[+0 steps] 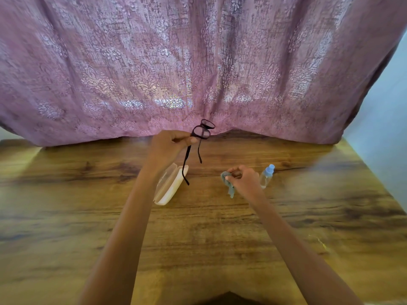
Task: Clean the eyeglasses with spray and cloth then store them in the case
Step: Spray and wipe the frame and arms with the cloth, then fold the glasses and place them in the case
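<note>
- Wooden table (220, 238): glossy brown top with dark streaked grain, running from the near edge back to a hanging cloth; two bare forearms reach out over it
- Case (170, 187): cream, hard-shelled, oblong with rounded ends, lying on the table just beside the left forearm; lid appears down, seam visible along its length
- Right hand (245, 178): low over the table, fingertips pinched closed on the cloth (228, 182), a small grey-blue soft rag, crumpled, its loose end drooping toward the tabletop
- Spray bottle (266, 176): small, clear plastic body, pale blue cap, standing just beside the right hand on its far right side
- Left hand (170, 144): raised above the table, fingers curled closed, thumb and forefinger gripping the eyeglasses (201, 134) at the frame corner
- Eyeglasses: dark thin frame, rounded-rectangular lenses, held in the air above the case; both temple arms unfolded and hanging down, the longer-looking one crossing in front of the case's far end
- Curtain (198, 62): mauve-pink woven fabric with a raised, shiny floral pattern, hanging in folds behind the table's far edge
</note>
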### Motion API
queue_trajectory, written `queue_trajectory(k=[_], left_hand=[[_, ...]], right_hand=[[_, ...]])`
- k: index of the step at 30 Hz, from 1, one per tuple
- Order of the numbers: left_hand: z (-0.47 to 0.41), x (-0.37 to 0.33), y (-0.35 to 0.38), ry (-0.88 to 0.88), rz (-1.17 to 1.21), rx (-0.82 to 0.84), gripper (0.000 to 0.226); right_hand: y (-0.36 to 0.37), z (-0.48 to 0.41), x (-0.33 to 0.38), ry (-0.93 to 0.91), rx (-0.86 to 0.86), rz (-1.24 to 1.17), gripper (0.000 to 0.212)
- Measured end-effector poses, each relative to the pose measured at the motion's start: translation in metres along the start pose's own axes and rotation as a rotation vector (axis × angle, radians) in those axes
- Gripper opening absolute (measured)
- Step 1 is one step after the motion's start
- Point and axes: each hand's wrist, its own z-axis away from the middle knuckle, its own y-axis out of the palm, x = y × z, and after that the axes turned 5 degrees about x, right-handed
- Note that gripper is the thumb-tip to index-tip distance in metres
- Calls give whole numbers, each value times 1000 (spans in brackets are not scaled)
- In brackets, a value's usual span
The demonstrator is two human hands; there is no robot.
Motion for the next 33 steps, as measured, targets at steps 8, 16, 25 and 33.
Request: queue_trajectory(k=[8,16,25,33], left_hand=[[7,18,-1,101,26,41,16],[10,22,-4,218,10,112,20],[9,30,-6,277,-192,190,28],[6,38,12,464,-345,256,22]], right_hand=[[8,-6,-24,-95,-84,184,10],[12,-8,-42,-68,-65,258,11],[-21,-17,26,25,-79,-412,38],[-54,-25,45,129,-13,-693,31]])
